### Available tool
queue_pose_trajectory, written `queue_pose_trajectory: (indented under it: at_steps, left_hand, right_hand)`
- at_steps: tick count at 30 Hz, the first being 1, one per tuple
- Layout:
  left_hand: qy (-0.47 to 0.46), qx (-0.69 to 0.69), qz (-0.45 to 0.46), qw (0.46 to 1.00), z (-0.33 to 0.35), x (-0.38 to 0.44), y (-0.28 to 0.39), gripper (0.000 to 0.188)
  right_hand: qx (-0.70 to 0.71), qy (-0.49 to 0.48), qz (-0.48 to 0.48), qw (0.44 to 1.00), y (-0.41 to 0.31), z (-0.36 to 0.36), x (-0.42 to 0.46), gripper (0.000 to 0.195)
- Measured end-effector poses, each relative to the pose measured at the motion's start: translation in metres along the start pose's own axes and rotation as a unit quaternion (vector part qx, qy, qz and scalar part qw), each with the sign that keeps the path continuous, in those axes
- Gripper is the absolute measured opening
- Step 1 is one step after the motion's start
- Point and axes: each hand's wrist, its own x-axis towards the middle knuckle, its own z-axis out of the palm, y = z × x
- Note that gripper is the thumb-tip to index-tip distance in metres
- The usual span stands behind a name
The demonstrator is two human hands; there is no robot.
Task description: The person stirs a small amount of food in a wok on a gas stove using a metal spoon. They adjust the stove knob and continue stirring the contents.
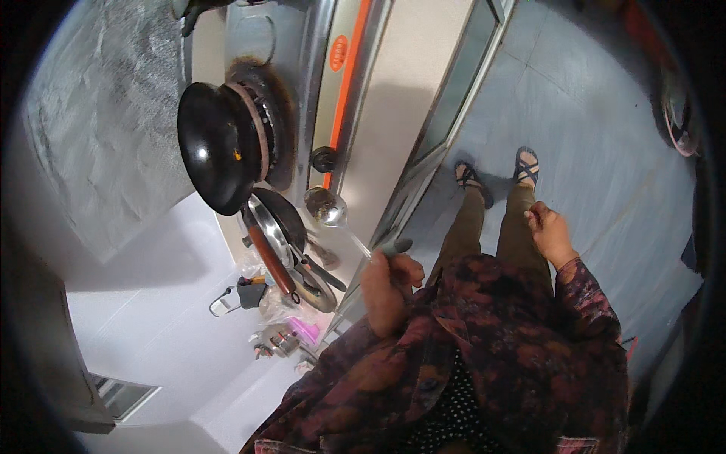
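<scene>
My left hand (388, 286) grips a metal ladle (334, 213) by its handle, whose dark grey end sticks out past my fingers. The ladle's bowl looks stained inside and hangs by the front edge of the counter, near the black stove knob (324, 159). Beyond it a black wok (212, 147) rests on a ring over the gas stove's burner (278, 125). A small orange-yellow scrap or reflection shows inside the wok. My right hand (550, 232) hangs apart from the counter beside my leg, fingers curled, with nothing visible in it.
Beside the wok, pans and lids crowd the counter, one with a brown wooden handle (269, 255). Past them lie plastic bags, a pink object (305, 329) and small jars (283, 343). A glass-panelled cabinet door (462, 74) stands below the stove. My sandalled feet (527, 164) are on grey floor.
</scene>
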Motion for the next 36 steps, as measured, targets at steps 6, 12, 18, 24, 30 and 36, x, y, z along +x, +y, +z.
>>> queue_pose_trajectory:
  at_steps: [6, 12, 18, 24, 30, 36]
  left_hand:
    - [-0.026, -0.036, 0.061, 0.997, -0.016, -0.012, 0.007, 0.048]
    - [-0.036, 0.169, 0.149, 0.974, -0.027, -0.022, 0.041, 0.044]
    - [-0.122, 0.005, 0.203, 0.972, -0.054, 0.01, 0.057, 0.05]
    - [-0.183, -0.022, 0.214, 0.959, -0.093, 0.002, 0.082, 0.056]
    - [-0.284, -0.095, 0.14, 0.944, -0.142, 0.007, 0.092, 0.052]
    - [-0.19, -0.041, 0.309, 0.931, -0.193, 0.002, 0.086, 0.039]
  right_hand:
    - [0.051, -0.019, -0.03, 0.998, -0.073, -0.031, -0.007, 0.019]
    - [0.196, -0.177, -0.097, 0.96, -0.2, -0.073, -0.03, 0.022]
    - [0.344, -0.356, -0.158, 0.854, -0.292, -0.039, -0.053, 0.029]
    - [0.345, -0.39, -0.167, 0.837, -0.346, 0.002, -0.065, 0.024]
    - [0.305, -0.364, -0.18, 0.861, -0.38, 0.04, -0.066, 0.022]
    - [0.334, -0.239, -0.167, 0.896, -0.418, 0.047, -0.046, 0.026]
